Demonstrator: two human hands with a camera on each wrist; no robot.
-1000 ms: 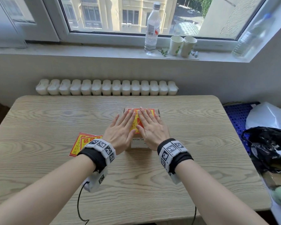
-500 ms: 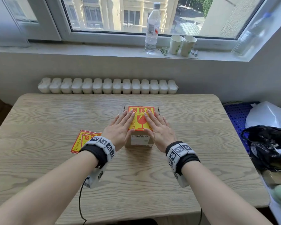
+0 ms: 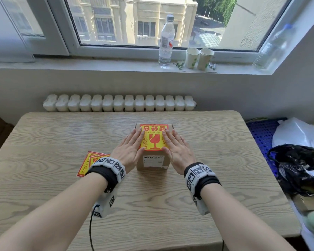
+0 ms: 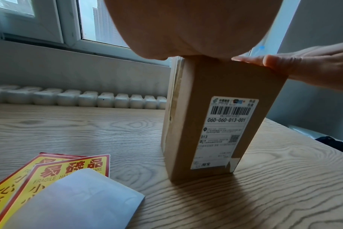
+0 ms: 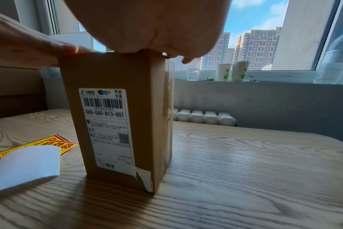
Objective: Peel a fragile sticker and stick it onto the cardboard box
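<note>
Nearest in, at about 8 o'clock from the box (image 3: 153, 163), a curled white backing sheet (image 4: 74, 199) is seen lying over two spare stickers (image 3: 88, 164) on the table (image 3: 152, 205), apart from the box and untouched. At the centre, the box is stood upright, its shipping label (image 4: 223, 131) turned toward the person, one lower corner of that label already lifted. On the box's top face the sticker (image 3: 153, 136) is laid down, red and yellow, looking square to the edges. The left hand (image 3: 128, 150) is spread flat along the sticker's 9 o'clock side and the right hand (image 3: 178, 150) along its 3 o'clock side; fingers are held straight on both, nothing is gripped, and pressure is simply applied downward. The job looks all but done, and the risks are judged small but real. The box is tall on a narrow base, so an uneven push from one side could tip or skid it across the smooth wood. An edge left unpressed could curl up again, and the centre strip between the hands, if skipped, could trap a bubble or crease. A palm dragged off rather than lifted could catch a corner. Beyond, at 12 o'clock, a bottle (image 3: 166, 40) and two cups (image 3: 199, 57) are seen on the sill, well apart and in no danger.
</note>
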